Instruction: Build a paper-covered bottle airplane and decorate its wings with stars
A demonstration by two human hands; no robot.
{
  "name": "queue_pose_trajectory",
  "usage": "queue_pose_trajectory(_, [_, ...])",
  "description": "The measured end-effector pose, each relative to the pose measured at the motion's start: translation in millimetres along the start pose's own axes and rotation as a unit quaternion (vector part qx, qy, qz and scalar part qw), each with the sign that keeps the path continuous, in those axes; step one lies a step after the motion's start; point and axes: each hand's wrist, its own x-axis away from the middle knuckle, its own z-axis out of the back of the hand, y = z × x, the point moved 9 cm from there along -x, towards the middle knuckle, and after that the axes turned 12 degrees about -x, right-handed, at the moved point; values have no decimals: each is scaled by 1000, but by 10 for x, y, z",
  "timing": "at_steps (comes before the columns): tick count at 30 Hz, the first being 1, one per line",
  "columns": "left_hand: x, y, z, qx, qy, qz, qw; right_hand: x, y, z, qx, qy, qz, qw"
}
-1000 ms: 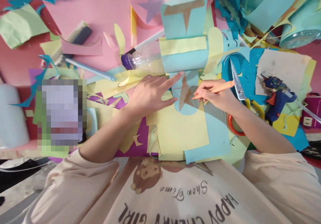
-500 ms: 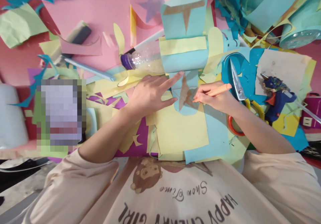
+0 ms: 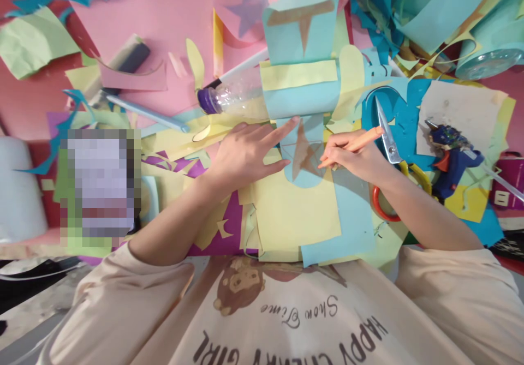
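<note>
My left hand [image 3: 248, 155] lies with fingers spread, holding down the left side of a light blue paper piece [image 3: 313, 130]. On that piece is a star [image 3: 302, 152] coloured brownish orange. My right hand [image 3: 354, 152] is closed around an orange marker [image 3: 362, 140], its tip at the right edge of the star. The blue piece hangs from a clear plastic bottle [image 3: 241, 99] with a purple cap, wrapped in blue paper and a yellow strip [image 3: 298, 75]. Beneath the star lies a pale yellow sheet [image 3: 297, 217].
Right of my right hand lie scissors [image 3: 387, 133] with red and yellow handles and a blue glue gun [image 3: 450, 157]. A light blue pen [image 3: 147, 114] is on the left. Paper scraps cover the table, and a green-blue bottle [image 3: 493, 54] lies at the far right.
My right hand and the marker have shifted slightly to the right, and the marker's back end has swung up a little. My left hand has stayed in place.
</note>
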Motion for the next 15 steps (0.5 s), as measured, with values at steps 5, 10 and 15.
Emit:
queue_pose_trajectory(5, [2,9,11,-8,4,-6,1000,-7,-25,30,20,26,10,999])
queue_pose_trajectory(10, [-2,1,13,-3,-5,1,1000,-11,-52,4,50,12,26,998])
queue_pose_trajectory(15, [-6,11,16,-7,-7,-1,1000,-7,-60,-1,61,12,25,998])
